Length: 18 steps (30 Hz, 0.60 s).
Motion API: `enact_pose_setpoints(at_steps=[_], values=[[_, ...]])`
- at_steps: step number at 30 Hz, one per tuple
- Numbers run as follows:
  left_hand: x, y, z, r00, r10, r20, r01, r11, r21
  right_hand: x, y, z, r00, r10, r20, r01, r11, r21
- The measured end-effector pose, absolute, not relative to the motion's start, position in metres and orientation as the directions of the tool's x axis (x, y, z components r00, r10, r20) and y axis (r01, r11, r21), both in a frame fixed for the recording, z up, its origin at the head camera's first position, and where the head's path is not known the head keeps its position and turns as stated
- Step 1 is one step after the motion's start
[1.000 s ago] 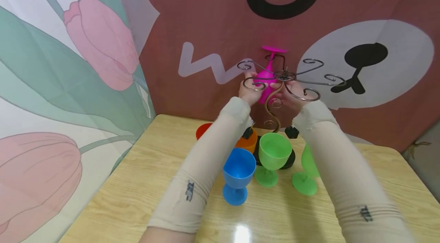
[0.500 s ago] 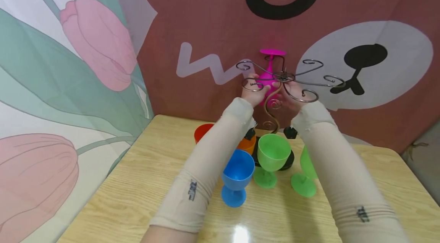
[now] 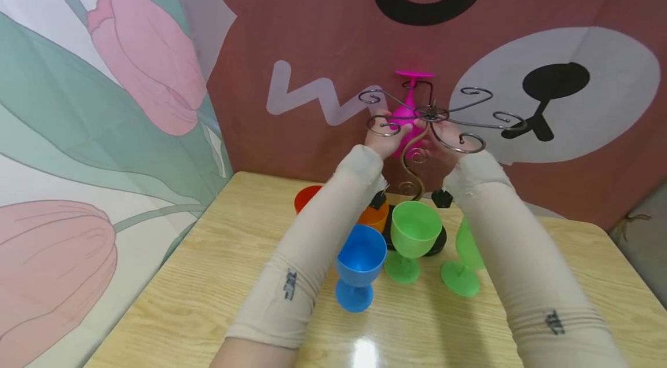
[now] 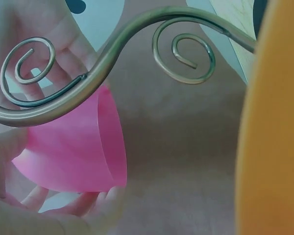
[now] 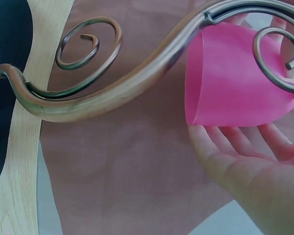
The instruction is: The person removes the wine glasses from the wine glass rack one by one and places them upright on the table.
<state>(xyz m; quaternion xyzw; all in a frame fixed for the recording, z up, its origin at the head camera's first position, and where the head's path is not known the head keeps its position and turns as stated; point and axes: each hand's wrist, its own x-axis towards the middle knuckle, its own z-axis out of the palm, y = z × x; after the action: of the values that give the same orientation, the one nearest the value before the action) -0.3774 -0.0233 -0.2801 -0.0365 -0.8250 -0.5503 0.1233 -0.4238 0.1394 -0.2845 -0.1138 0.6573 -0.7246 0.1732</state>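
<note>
A bright pink goblet (image 3: 411,103) is upside down beside the top of a metal scroll stand (image 3: 431,114), its foot level with a rear hook. Whether the hook bears it cannot be told. My left hand (image 3: 384,135) grips the bowl from the left, thumb in front and fingers beneath in the left wrist view. From the other side my right hand (image 3: 449,141) holds the same pink bowl (image 5: 240,76), its fingers curving along it in the right wrist view. The stand's wavy stem (image 4: 108,61) passes in front of the goblet in both wrist views.
Below my arms, a blue goblet (image 3: 359,258), a green goblet (image 3: 416,230) and another green one (image 3: 461,279) stand on the wooden table (image 3: 208,275). Orange (image 3: 373,217) and red cups (image 3: 305,197) are partly hidden by my left sleeve. Curled hooks (image 3: 508,120) reach outward; a printed cloth (image 3: 312,21) hangs behind.
Over the last second my left thumb has slid further across the front of the pink bowl. Hands and goblet otherwise stay nearly in place; the view shifts slightly.
</note>
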Motion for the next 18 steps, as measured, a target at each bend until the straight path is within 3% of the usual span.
enact_pose_setpoints(at_steps=[9,18], values=[[-0.3714,-0.0239,-0.2758,-0.988,-0.084,0.128,0.087,0.382,0.92,-0.4207,0.136,-0.2853,-0.91,-0.414,0.007,0.096,-0.228,-0.969],[-0.3714,-0.0212,-0.2753,-0.978,-0.124,0.169,0.119,0.33,0.936,-0.4193,0.1391,-0.2842,-0.925,-0.38,-0.025,0.072,-0.11,-0.991]])
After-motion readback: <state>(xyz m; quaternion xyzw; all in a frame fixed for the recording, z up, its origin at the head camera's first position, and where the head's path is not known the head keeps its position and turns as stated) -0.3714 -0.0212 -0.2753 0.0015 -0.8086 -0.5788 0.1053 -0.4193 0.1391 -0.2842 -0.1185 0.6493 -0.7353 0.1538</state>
